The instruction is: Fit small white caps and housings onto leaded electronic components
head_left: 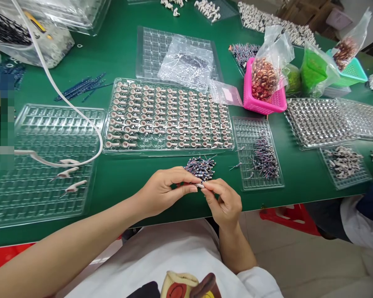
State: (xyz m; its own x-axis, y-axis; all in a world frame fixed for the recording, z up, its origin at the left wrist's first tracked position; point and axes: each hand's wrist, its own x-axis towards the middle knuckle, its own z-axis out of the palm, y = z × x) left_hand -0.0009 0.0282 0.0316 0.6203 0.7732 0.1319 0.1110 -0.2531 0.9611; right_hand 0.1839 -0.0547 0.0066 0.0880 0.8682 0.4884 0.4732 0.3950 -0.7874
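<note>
My left hand point(166, 190) pinches a small white earbud shell point(200, 185) between thumb and forefinger, just over the table's near edge. The fingertips of my right hand point(224, 201) are pressed together at the shell's other end. A tiny dark bit shows there, too small to name. Just behind both hands lies a heap of small dark wired parts point(201, 166) with pale tips. Beyond that, a clear tray point(170, 152) carries rows of white earbud shells, with several slots vacant at its front.
At left, another clear tray point(46, 165) holds a few shells, and a white cable point(51, 78) loops above it. To the right stand a small tray of wired parts point(265, 159) and a pink basket point(264, 106) of coppery parts. A person's sleeve point(357, 223) shows at far right.
</note>
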